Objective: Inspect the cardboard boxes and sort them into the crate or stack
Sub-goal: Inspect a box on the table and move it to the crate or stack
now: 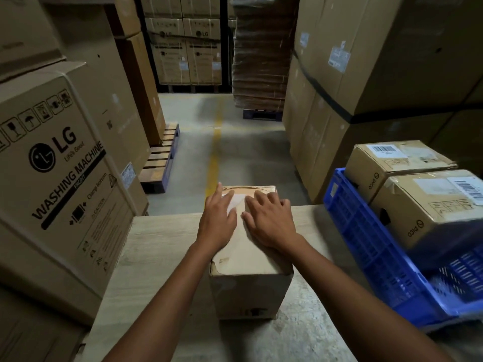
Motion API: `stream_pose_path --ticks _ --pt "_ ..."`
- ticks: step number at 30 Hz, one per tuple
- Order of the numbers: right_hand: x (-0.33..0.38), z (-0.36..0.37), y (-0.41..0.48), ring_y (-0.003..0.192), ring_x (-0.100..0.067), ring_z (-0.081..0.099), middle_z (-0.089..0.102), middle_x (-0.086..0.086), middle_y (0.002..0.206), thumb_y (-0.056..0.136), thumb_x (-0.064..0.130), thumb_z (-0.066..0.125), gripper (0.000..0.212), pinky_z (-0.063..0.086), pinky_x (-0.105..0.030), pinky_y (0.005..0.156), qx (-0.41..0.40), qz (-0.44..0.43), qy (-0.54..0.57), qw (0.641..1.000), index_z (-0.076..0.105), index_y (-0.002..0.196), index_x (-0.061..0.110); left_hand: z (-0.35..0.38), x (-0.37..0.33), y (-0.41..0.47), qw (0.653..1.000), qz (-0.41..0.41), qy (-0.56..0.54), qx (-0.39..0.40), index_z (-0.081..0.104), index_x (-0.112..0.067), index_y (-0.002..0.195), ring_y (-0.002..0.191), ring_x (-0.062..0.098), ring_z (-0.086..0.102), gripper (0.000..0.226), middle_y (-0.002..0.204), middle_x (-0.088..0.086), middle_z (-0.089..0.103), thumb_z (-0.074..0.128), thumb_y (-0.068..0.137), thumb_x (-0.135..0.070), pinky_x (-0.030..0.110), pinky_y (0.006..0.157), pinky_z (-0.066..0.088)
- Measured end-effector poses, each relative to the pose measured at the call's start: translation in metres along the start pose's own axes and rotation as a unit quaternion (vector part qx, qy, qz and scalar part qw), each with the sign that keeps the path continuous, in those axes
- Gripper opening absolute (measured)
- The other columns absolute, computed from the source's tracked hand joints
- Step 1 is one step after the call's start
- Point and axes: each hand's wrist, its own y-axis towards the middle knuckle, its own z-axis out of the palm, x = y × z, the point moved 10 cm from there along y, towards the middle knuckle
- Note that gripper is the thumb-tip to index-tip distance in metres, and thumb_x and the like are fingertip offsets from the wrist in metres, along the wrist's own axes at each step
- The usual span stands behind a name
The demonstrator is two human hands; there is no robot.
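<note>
Cardboard box (248, 259) stood upright on the tabletop (162, 257), about mid-width, its far end reaching past the tabletop's far edge. Near top-left corner looked scuffed and crumpled. Pale label or tape patch (236, 201) on the top face, toward the far end.

Left hand (218, 218) lay palm-down on the box top, fingers (224, 198) straight and slightly spread, partly covering the pale patch. Right hand (269, 223) lay flat just beside it, fingers (261, 198) spread, tips pointing away from the person. Neither hand curled round anything.

Blue crate (366, 244) sat at the right edge of the tabletop, tilted, near the box but apart from it. Two labelled cartons (392, 163) (431, 205) rested in it, side by side, barcodes up.

Washing machine carton (60, 173) stood left of the tabletop. Beyond: concrete floor with a yellow line (214, 152), a pallet (162, 158), a tall stack of flattened cardboard (261, 61).
</note>
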Motion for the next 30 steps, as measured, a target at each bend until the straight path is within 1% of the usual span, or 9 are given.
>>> stream_pose_path --ticks 4,7,9,12,15,19,24,27,30 --pt "-0.011 -0.002 -0.007 0.133 -0.025 0.039 0.043 -0.003 0.149 0.102 0.054 0.030 0.049 0.035 -0.044 0.099 0.004 0.012 0.028 1.000 0.046 0.138 0.025 0.000 0.003 0.002 0.995 -0.074 -0.065 -0.018 0.035 -0.027 0.151 0.150 0.027 0.016 0.056 0.165 0.002 0.014 0.056 0.099 -0.027 0.043 0.113 0.034" --pt "-0.029 -0.009 -0.020 0.139 -0.022 0.036 0.043 -0.002 0.152 0.104 0.050 0.035 0.047 0.030 -0.042 0.110 -0.016 0.036 0.080 0.996 0.048 0.141 0.024 0.011 -0.004 0.003 0.983 -0.110 -0.150 -0.008 0.034 -0.026 0.152 0.133 0.024 0.046 0.056 0.157 0.002 0.036 0.055 0.101 -0.025 0.024 0.090 0.045" --pt "-0.048 -0.011 -0.031 0.143 -0.021 0.033 0.039 -0.001 0.156 0.105 0.046 0.036 0.047 0.027 -0.041 0.114 -0.026 0.054 0.117 0.991 0.045 0.145 0.024 0.021 -0.019 0.004 0.975 -0.121 -0.184 -0.010 0.035 -0.026 0.152 0.120 0.018 0.053 0.052 0.154 0.000 0.041 0.052 0.102 -0.022 0.016 0.080 0.045" --pt "-0.087 -0.007 -0.047 0.149 -0.019 0.025 0.031 0.000 0.162 0.106 0.045 0.036 0.050 0.023 -0.043 0.118 -0.017 0.091 0.182 0.979 0.039 0.152 0.026 0.038 -0.055 0.005 0.967 -0.108 -0.231 -0.012 0.035 -0.024 0.153 0.133 0.022 0.048 0.051 0.154 0.000 0.041 0.048 0.103 -0.021 0.026 0.096 0.044" --pt "-0.128 -0.007 -0.064 0.149 -0.019 0.027 0.031 -0.001 0.162 0.104 0.055 0.034 0.058 0.024 -0.047 0.118 0.012 0.141 0.239 0.961 0.038 0.152 0.024 0.066 -0.092 0.002 0.957 -0.089 -0.277 0.001 0.034 -0.022 0.153 0.145 0.020 0.033 0.050 0.159 -0.002 0.034 0.045 0.104 -0.026 0.037 0.118 0.031" --pt "-0.159 -0.013 -0.083 0.147 -0.020 0.031 0.033 -0.004 0.161 0.094 0.070 0.029 0.080 0.024 -0.040 0.116 0.042 0.164 0.354 0.920 0.034 0.155 0.019 0.107 -0.133 -0.011 0.952 -0.056 -0.298 0.047 0.036 -0.017 0.152 0.148 0.016 0.026 0.048 0.159 0.000 0.032 0.034 0.107 -0.034 0.034 0.122 0.020" --pt "-0.202 0.014 -0.104 0.148 -0.024 0.029 0.022 -0.002 0.165 0.098 0.055 0.052 0.080 0.026 -0.046 0.119 0.104 0.191 0.356 0.909 0.013 0.160 0.023 0.159 -0.118 -0.030 0.986 -0.024 -0.133 0.095 0.034 -0.024 0.153 0.150 0.016 0.019 0.051 0.162 -0.003 0.026 0.029 0.106 -0.043 0.039 0.122 0.017" --pt "-0.232 0.036 -0.109 0.139 -0.027 0.043 0.038 -0.006 0.158 0.100 0.045 0.052 0.070 0.035 -0.048 0.115 0.094 0.220 0.395 0.887 0.020 0.160 0.027 0.177 -0.075 -0.049 0.989 -0.054 -0.008 0.134 0.028 -0.036 0.153 0.152 0.018 0.011 0.052 0.164 -0.009 0.015 0.026 0.104 -0.051 0.054 0.121 0.012" --pt "-0.235 0.064 -0.112 0.127 -0.024 0.054 0.055 -0.004 0.144 0.101 0.030 0.054 0.058 0.043 -0.042 0.106 0.101 0.219 0.424 0.873 0.034 0.155 0.027 0.179 -0.033 -0.066 0.979 -0.053 0.095 0.175 0.017 -0.037 0.156 0.153 0.015 -0.001 0.054 0.166 -0.010 -0.001 0.025 0.104 -0.050 0.053 0.120 0.005"
